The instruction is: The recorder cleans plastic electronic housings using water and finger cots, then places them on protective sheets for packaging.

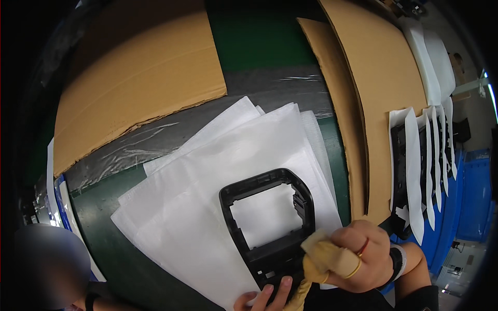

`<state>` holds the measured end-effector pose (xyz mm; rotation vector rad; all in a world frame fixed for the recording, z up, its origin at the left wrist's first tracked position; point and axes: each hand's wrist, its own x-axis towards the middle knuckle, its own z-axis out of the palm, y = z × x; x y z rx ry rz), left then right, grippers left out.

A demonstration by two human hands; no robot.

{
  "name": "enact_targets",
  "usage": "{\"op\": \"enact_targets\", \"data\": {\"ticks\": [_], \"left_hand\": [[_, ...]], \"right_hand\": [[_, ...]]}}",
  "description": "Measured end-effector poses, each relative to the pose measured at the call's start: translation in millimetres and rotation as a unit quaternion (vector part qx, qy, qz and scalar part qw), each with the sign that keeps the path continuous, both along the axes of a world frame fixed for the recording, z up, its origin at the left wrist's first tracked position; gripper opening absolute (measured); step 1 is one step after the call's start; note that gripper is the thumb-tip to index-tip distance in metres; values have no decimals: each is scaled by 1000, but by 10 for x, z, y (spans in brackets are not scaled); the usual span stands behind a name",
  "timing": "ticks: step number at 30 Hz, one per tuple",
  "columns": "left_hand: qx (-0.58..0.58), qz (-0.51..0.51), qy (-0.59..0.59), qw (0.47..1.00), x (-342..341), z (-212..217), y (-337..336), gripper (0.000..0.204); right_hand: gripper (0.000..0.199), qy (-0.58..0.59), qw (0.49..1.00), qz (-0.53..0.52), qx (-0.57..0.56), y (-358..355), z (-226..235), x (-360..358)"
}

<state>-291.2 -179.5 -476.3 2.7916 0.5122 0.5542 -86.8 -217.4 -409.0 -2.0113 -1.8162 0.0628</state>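
On the green worktop, near its front edge, white foam sheets carry a black plastic frame. Our left hand steadies its lower end with loose fingers; our right hand grips a yellow cloth against it.

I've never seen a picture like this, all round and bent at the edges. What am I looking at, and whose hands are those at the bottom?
There is no machine here: a person wears a wide fisheye camera on the head, looking down, so straight edges bend. The hands are that person's own. The right hand grips a yellowish cloth pressed against a black plastic frame with a large opening. The left hand touches the frame's lower edge with its fingertips. The frame lies on a stack of white foam sheets on a green table. Brown cardboard sheets lie behind. At the right, more black parts stand between white sheets in a box.
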Motion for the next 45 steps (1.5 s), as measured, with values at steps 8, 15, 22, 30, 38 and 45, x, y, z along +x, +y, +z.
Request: {"op": "enact_targets", "data": {"ticks": [8, 15, 22, 30, 38, 45], "left_hand": [[-56, 41, -50, 996, 12, -48, -30, 35], [-46, 13, -3, 999, -49, -48, -34, 34], [4, 33, 15, 999, -6, 12, -37, 32], [-22, 23, 17, 999, 28, 96, -39, 29], [-38, 34, 57, 997, 36, 156, -5, 27], [-76, 43, 48, 995, 52, 216, -15, 30]], "right_hand": [[28, 106, 994, -29, -6, 85, -15, -43], [33, 73, 997, 22, 14, 180, 38, -102], [27, 206, 964, -168, 8, -213, 114, 102], [30, 272, 952, -139, -25, -453, 216, 93], [31, 290, 947, -129, -48, -682, 44, 34], [34, 363, 925, -6, -108, -788, 30, -28]]}}
